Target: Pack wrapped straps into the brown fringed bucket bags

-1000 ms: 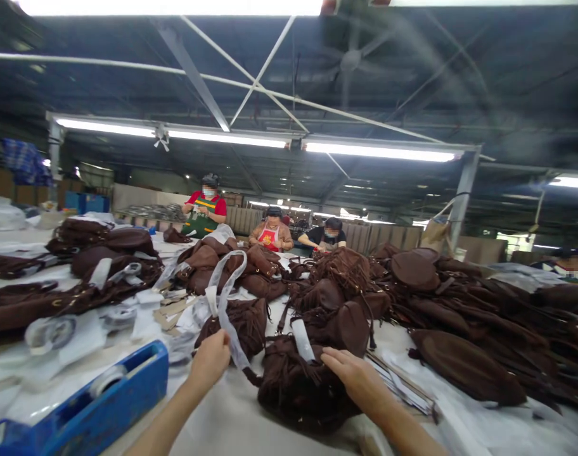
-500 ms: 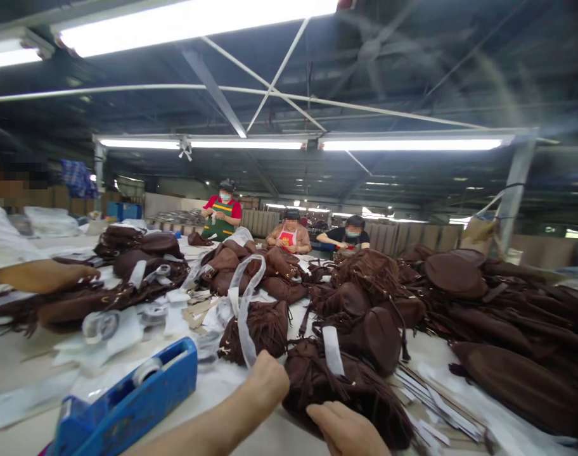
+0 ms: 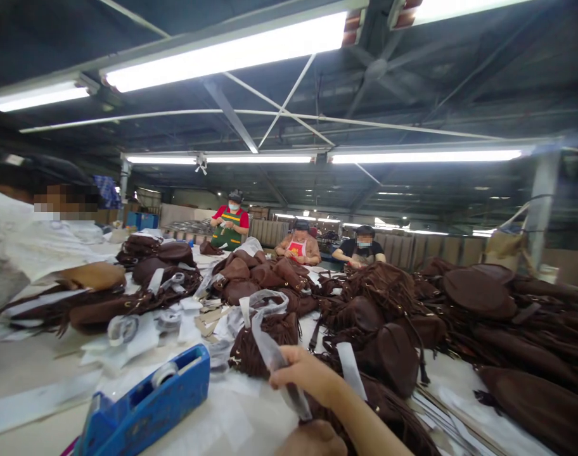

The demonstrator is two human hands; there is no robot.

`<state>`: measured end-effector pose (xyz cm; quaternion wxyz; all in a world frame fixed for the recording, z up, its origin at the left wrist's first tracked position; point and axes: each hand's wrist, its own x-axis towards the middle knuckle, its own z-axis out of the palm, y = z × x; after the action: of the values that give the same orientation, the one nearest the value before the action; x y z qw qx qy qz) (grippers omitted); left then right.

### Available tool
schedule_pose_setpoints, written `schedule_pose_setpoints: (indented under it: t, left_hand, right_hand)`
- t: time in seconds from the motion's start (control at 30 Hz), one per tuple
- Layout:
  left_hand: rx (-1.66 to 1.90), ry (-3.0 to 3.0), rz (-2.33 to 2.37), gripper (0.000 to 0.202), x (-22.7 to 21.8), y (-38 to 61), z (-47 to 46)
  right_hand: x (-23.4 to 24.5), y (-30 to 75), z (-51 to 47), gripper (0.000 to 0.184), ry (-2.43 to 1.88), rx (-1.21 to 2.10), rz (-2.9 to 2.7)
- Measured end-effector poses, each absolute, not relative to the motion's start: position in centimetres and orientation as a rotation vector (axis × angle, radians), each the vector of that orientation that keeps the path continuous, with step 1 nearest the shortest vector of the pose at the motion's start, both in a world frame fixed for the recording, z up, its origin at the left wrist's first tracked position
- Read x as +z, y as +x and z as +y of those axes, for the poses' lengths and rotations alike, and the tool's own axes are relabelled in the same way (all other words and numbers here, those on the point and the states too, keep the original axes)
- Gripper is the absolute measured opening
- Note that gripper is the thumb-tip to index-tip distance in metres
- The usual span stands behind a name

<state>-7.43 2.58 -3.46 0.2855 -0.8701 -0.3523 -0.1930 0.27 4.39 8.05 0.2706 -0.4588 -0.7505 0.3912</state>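
A long translucent plastic strip (image 3: 264,340) loops over a small fringed brown bag (image 3: 249,358) and comes down toward me. My right hand (image 3: 308,375) reaches in from the lower right, thumb and fingers closed around the strip. Below it, at the bottom edge, my left hand (image 3: 314,439) is curled into a fist where the strip's near end arrives; its fingertips are hidden. Beneath and beside my right forearm lies a larger fringed brown bag (image 3: 388,411), partly covered, with a pale flat strip (image 3: 351,370) on top.
A blue tape dispenser (image 3: 149,405) stands at the left front. Brown bags (image 3: 479,294) are heaped at the right and across the middle. Plastic rolls (image 3: 122,330) and paper scraps lie left of centre. A person (image 3: 75,237) is close at left; several others work across the table.
My right hand has moved up and left onto the plastic strip, while my left hand has dropped to the bottom edge. The strip has been drawn nearer. The view has shifted slightly.
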Motion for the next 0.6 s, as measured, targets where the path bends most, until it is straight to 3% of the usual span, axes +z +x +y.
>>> schedule_pose_setpoints:
  t: [0.1,0.2,0.27,0.37,0.4,0.47,0.53,0.6]
  left_hand:
    - [-0.769,-2.890,-1.225,0.029,-2.3,-10.3,2.3]
    - [-1.767,-3.383,-1.900,0.034,1.2,-14.1,3.6]
    - [-2.461,-3.383,-1.900,0.039,4.1,-15.6,5.0]
    - [-2.821,-3.155,-1.897,0.035,7.7,-14.9,5.7]
    - [-2.753,-3.149,-1.826,0.030,8.6,-14.0,5.2]
    - [-2.347,-3.331,-1.487,0.022,9.5,-11.7,3.2]
    - [-1.631,-3.548,-1.000,0.016,9.2,-9.5,0.5]
    - [-1.014,-3.540,-0.535,0.006,7.6,-7.9,-1.9]
  right_hand:
    - [8.8,2.5,2.3,0.007,-1.111,0.997,-1.956]
    - [6.9,3.3,-0.6,0.004,-1.064,0.876,-2.028]
    - [4.5,2.8,-2.2,0.006,-1.111,0.765,-2.146]
    - [1.6,2.0,-3.2,0.005,-1.259,0.705,-2.227]
    - [1.3,2.2,-3.4,0.007,-1.272,0.763,-2.201]
    - [1.9,3.6,-3.8,0.029,-1.201,1.058,-2.055]
    - [3.8,6.2,-4.6,0.052,-1.010,1.462,-1.765]
    - [6.2,9.7,-6.0,0.065,-0.795,1.553,-1.481]
